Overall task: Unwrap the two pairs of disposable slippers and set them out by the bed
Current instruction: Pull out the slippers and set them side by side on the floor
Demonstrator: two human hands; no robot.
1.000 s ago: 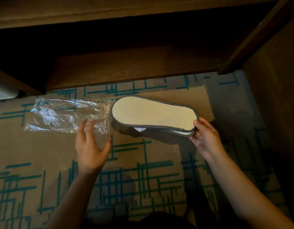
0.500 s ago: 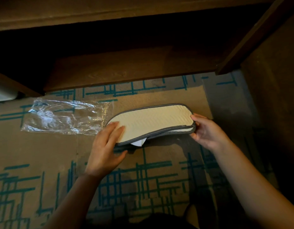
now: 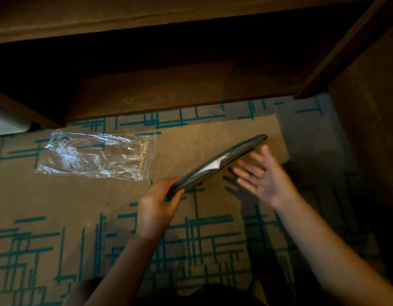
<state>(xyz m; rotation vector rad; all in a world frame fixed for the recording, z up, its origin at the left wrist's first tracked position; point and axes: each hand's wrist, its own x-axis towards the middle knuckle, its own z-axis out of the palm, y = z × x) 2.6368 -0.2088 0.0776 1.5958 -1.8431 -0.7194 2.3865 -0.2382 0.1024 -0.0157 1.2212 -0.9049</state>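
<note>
Your right hand (image 3: 265, 173) just let go & hangs spread, holding nothing; left hand (image 3: 157, 205) fingers now pinch the slippers (image 3: 217, 165), tipped on edge above the carpet (image 3: 58, 206). Pair's out of the empty wrapper (image 3: 94, 156) w/ its two halves unsplit, so prob. separate them next.

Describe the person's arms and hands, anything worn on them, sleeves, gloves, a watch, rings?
Both forearms are bare as far as the frame shows, with no sleeve visible. The left hand and right hand wear no gloves, and no watch or bracelet shows at either wrist. Rings cannot be ruled out; the right hand is motion-blurred.
</note>
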